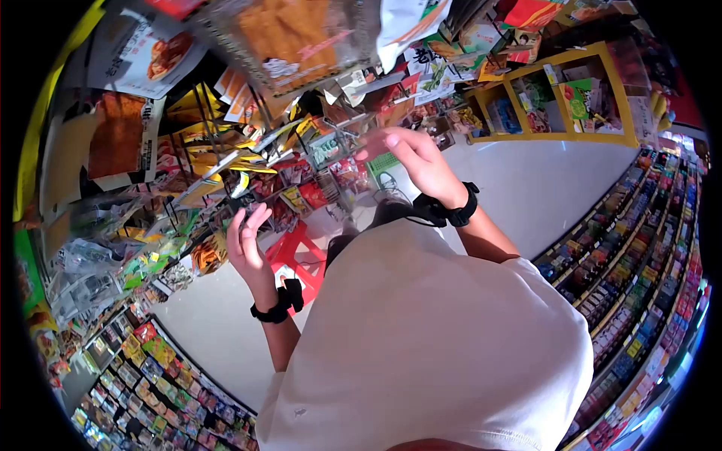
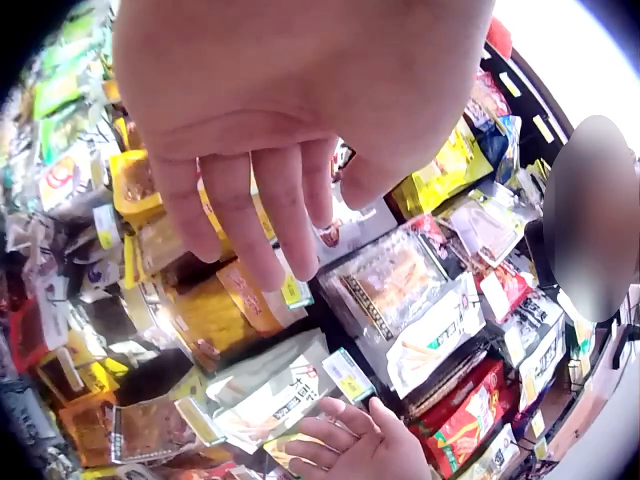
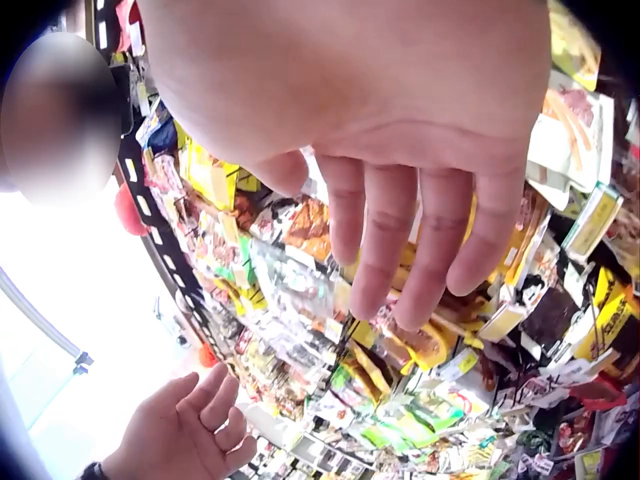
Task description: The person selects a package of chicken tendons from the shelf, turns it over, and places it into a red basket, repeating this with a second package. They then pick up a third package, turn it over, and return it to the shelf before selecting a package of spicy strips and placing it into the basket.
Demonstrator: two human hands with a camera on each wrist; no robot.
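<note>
Up at the wire hanging rack [image 1: 226, 161] of glossy snack packets, both bare hands are raised and hold nothing. The left hand [image 1: 247, 239] hovers with straight, loosely spread fingers [image 2: 262, 225] just in front of the yellow and orange plastic packets [image 2: 205, 310] on the lower hooks, not touching them. The right hand [image 1: 417, 161] reaches higher, its fingers [image 3: 425, 245] relaxed and slightly apart, close to a clear packet of brown snacks [image 2: 385, 285]. Below stands a red plastic stool [image 1: 301, 259] on the pale floor [image 1: 541, 188]. Black wrist straps [image 1: 451, 210] sit on both arms.
</note>
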